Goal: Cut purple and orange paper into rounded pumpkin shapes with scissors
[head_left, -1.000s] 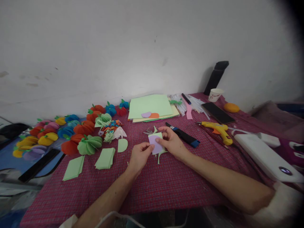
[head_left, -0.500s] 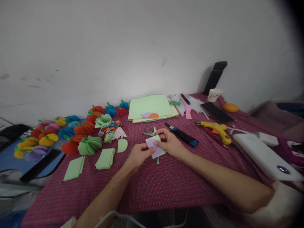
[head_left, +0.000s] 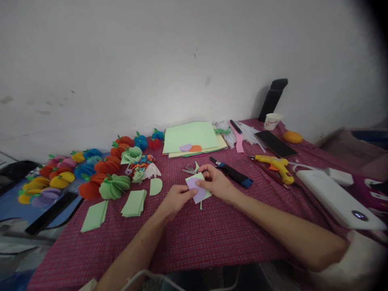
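Observation:
Over the middle of the table, my left hand pinches the lower left edge of a lavender paper piece laid against pale green paper. My right hand grips the same papers from the upper right, thumb on the lavender face. Just beyond the fingers lie metal scissors, partly hidden by my right hand, with a narrow green paper scrap beside them. A thin green strip shows below the papers. Left of my left hand are a rounded green cutout and a green paper stack.
Colourful paper pumpkins and paper scraps fill the left. Large green sheets lie at the back. A black-and-blue cutter, yellow glue gun, phone, paper cup and white power bank stand or lie on the right.
Both hands keep the same grip on the papers, with barely any movement. The whole view has shifted very slightly.

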Demonstrator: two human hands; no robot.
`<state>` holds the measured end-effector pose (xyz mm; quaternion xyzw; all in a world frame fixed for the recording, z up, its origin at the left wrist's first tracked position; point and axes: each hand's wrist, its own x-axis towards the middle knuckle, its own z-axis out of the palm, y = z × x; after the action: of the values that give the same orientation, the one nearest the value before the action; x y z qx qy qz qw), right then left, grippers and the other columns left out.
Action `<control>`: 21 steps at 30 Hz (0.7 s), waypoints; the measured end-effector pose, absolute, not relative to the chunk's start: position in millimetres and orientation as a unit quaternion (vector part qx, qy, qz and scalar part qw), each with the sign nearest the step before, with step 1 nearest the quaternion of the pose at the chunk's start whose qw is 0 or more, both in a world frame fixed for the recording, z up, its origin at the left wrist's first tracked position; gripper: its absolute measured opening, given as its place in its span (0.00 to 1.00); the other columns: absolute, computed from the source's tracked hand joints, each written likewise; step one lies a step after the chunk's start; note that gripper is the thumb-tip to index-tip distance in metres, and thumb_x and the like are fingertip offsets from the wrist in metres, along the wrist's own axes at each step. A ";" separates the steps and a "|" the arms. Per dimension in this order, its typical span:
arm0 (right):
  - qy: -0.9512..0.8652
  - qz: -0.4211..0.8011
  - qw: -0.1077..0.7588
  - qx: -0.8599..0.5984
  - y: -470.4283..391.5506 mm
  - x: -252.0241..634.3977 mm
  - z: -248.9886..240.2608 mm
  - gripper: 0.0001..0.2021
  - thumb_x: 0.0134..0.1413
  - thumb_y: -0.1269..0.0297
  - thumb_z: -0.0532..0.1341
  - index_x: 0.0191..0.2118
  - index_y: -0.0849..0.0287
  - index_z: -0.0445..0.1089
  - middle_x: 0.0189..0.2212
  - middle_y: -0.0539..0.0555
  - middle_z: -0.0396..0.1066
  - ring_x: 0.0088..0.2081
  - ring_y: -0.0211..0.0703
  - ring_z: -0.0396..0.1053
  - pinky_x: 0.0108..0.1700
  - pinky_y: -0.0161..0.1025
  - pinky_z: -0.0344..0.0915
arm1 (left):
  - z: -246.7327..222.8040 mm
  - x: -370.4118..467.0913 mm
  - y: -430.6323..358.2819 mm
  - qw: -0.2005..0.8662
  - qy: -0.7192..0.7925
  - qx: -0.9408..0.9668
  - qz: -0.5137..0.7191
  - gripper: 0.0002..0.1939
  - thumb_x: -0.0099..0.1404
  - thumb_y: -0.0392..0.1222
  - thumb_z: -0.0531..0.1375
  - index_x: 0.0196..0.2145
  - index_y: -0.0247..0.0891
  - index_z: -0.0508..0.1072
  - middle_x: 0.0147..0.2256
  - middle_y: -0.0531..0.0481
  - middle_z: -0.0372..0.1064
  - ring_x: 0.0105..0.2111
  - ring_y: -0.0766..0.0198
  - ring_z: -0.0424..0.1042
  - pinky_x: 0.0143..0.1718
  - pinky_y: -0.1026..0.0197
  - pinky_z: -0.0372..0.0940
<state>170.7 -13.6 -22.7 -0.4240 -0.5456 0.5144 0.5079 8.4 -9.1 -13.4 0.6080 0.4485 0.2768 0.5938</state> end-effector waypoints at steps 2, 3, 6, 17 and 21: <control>-0.543 0.519 0.509 -0.420 -13.5 171.1 -22.5 0.17 0.41 0.65 0.62 0.38 0.57 0.56 0.20 0.42 0.60 0.19 0.30 0.57 0.20 0.28 0.54 | -13.5 8.2 -9.1 0.596 0.449 0.606 0.276 0.16 0.50 0.50 0.60 0.22 0.32 0.74 0.18 0.54 0.64 0.20 0.71 0.56 0.24 0.66 0.50; -0.543 0.520 0.509 -0.419 -13.6 171.3 -22.2 0.17 0.41 0.65 0.62 0.38 0.57 0.56 0.20 0.42 0.60 0.19 0.30 0.57 0.20 0.28 0.54 | -13.7 8.1 -9.0 0.597 0.449 0.605 0.275 0.16 0.50 0.50 0.60 0.21 0.32 0.73 0.18 0.54 0.63 0.20 0.71 0.55 0.24 0.66 0.49; -0.543 0.520 0.505 -0.424 -14.3 171.4 -20.8 0.17 0.41 0.66 0.62 0.38 0.57 0.56 0.20 0.42 0.60 0.19 0.30 0.56 0.20 0.28 0.53 | -14.3 8.3 -8.6 0.602 0.450 0.601 0.272 0.16 0.50 0.50 0.60 0.21 0.31 0.73 0.18 0.54 0.63 0.20 0.72 0.54 0.23 0.67 0.48; -0.552 0.546 0.485 -0.403 -15.1 170.8 -23.5 0.16 0.41 0.66 0.63 0.37 0.57 0.56 0.18 0.41 0.58 0.18 0.29 0.55 0.19 0.27 0.54 | -11.4 10.9 -9.4 0.617 0.459 0.577 0.276 0.14 0.48 0.47 0.62 0.27 0.31 0.75 0.22 0.52 0.68 0.21 0.70 0.59 0.26 0.66 0.53; -0.555 0.548 0.485 -0.395 -14.2 171.5 -25.4 0.16 0.41 0.67 0.63 0.37 0.57 0.57 0.19 0.41 0.59 0.18 0.29 0.56 0.20 0.27 0.54 | -10.3 11.7 -9.8 0.613 0.462 0.578 0.276 0.15 0.48 0.48 0.62 0.26 0.31 0.75 0.21 0.52 0.68 0.22 0.70 0.60 0.27 0.66 0.54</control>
<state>171.5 -14.2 -25.4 -0.3954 -0.5554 0.5480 0.4846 11.7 -9.8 -10.3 0.5783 0.4621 0.2758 0.6132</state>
